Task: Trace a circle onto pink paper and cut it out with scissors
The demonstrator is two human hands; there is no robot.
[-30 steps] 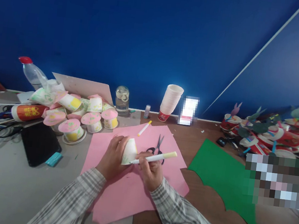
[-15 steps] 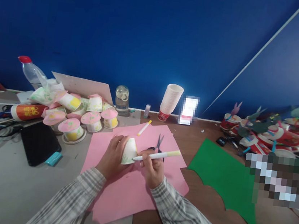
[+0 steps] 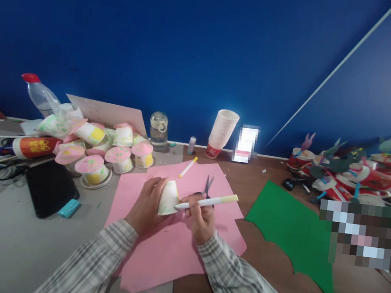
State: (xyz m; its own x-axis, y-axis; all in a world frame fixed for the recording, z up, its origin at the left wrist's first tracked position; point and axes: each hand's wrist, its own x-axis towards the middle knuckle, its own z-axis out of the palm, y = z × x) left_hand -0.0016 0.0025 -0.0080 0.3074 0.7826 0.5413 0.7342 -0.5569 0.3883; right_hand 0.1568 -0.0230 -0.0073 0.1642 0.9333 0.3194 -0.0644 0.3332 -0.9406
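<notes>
My left hand (image 3: 147,205) is wrapped round a small white paper cup (image 3: 168,198) lying on its side over a pink paper sheet (image 3: 164,252). Green marks show on the cup's wall. My right hand (image 3: 202,221) grips a white marker (image 3: 206,201) with a pale yellow end. The marker's tip touches the cup's side. Black scissors (image 3: 206,188) lie on the pink sheet just behind my right hand. A second yellow-tipped marker (image 3: 188,167) lies at the sheet's far edge.
Several pink-topped decorated cups (image 3: 95,151) pile at the back left beside a plastic bottle (image 3: 40,94) and a black pouch (image 3: 50,188). A glass jar (image 3: 158,130) and a stack of white cups (image 3: 222,133) stand by the blue wall. A green sheet (image 3: 295,235) and red paper bowls (image 3: 356,173) lie right.
The marker tip has shifted slightly along the cup's side, and my right hand has moved a little to the right. My left hand keeps the cup in place.
</notes>
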